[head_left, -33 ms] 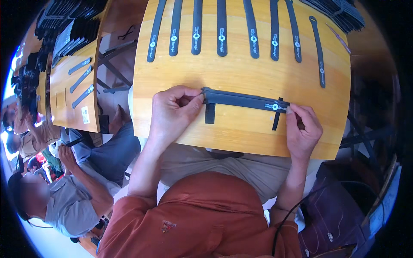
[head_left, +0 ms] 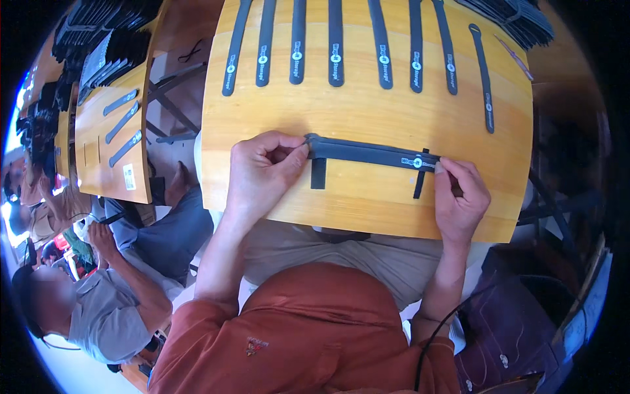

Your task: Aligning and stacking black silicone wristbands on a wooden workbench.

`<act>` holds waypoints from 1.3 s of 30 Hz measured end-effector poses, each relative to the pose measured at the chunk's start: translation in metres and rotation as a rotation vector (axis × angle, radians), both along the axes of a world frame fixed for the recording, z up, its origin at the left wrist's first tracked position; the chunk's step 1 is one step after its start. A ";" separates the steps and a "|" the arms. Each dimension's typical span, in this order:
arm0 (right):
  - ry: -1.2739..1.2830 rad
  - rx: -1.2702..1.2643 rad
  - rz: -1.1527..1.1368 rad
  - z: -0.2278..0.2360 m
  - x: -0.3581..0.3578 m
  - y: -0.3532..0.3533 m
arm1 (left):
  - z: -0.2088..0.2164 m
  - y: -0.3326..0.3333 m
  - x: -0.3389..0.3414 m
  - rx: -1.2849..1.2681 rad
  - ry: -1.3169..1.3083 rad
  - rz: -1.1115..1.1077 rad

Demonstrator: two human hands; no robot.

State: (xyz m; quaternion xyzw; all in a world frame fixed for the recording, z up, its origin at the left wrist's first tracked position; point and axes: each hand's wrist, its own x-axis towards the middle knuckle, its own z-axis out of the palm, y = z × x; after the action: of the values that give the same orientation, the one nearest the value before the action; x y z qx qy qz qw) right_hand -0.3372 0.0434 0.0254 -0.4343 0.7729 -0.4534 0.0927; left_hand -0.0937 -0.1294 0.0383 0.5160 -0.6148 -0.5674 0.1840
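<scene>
One dark strap, ends pinched, left fingers to right fingers

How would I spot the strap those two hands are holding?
On the yellow wooden table, look toward the person's edge, nearer than the row of straps. A dark grey strap stretches between the left hand and right hand. Unlike those in the row, it runs sideways, with two black strips showing below its lower edge.

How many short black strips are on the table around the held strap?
2. The left strip, near the left hand, shows below the held strap; the right strip, near the right hand, shows above and below. The strap may hide others.
</scene>
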 end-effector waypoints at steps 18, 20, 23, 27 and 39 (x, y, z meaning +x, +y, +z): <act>0.017 -0.018 -0.002 -0.002 0.001 -0.001 | 0.003 0.000 -0.001 -0.030 0.011 -0.014; 0.005 -0.022 0.001 -0.002 0.001 -0.001 | 0.003 0.000 -0.002 -0.034 -0.004 -0.013; 0.024 -0.026 0.010 -0.002 0.000 -0.001 | 0.003 -0.001 -0.002 -0.038 -0.008 -0.017; 0.016 -0.022 0.005 -0.001 0.001 0.000 | 0.002 -0.001 -0.002 -0.025 -0.007 -0.014; 0.097 -0.017 0.021 0.000 0.002 -0.001 | 0.002 -0.001 -0.002 -0.046 -0.014 -0.015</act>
State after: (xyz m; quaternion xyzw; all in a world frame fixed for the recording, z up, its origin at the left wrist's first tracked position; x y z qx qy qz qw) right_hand -0.3349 0.0426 0.0251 -0.4645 0.7678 -0.4376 0.0562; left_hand -0.0962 -0.1304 0.0403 0.5107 -0.6329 -0.5510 0.1874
